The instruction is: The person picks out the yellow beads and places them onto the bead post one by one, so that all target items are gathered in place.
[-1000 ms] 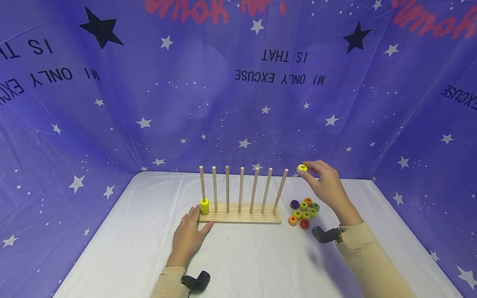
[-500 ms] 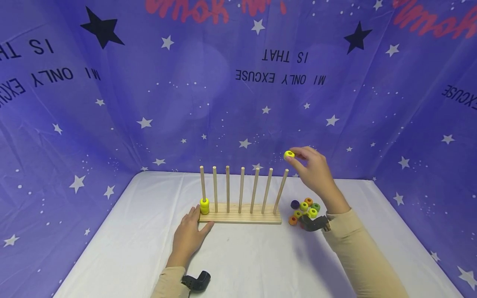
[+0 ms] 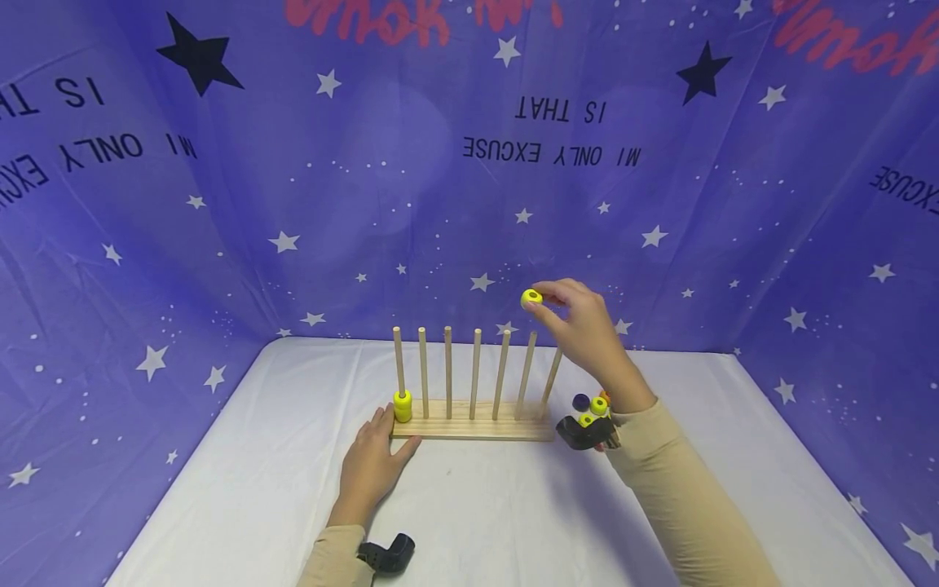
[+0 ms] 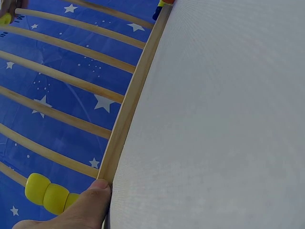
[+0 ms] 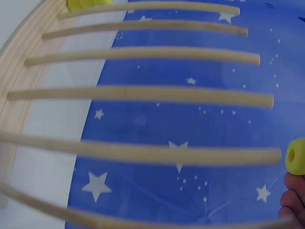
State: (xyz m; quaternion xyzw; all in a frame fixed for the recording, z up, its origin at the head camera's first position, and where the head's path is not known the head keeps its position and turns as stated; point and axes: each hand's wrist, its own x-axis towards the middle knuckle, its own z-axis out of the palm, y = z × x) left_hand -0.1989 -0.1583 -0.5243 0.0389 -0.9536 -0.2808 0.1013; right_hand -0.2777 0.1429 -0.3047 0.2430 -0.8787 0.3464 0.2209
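Observation:
A wooden peg rack [image 3: 469, 428] stands on the table, with a row of upright pegs. My left hand [image 3: 367, 469] holds its left end, the thumb [image 4: 97, 188] against the front edge and the fingers along the side. Yellow beads [image 3: 403, 406] are stacked at the foot of the leftmost peg. Raised over the right part of the rack, my right hand [image 3: 584, 326] pinches another yellow bead [image 3: 531, 298] between thumb and fingers, above the peg tops. The right wrist view shows this bead [image 5: 296, 157] just beyond the peg ends, its hole facing them.
Loose beads, among them a dark blue bead [image 3: 581, 403] and a yellow bead [image 3: 598, 406], lie right of the rack, partly hidden by the right wrist camera [image 3: 584, 433]. A white cloth [image 3: 469, 514] covers the table. Purple star-printed curtains [image 3: 440, 204] enclose it.
My right hand has moved left and a little up with the yellow bead, from over the loose beads to over the rack's right pegs. My left hand has stayed put.

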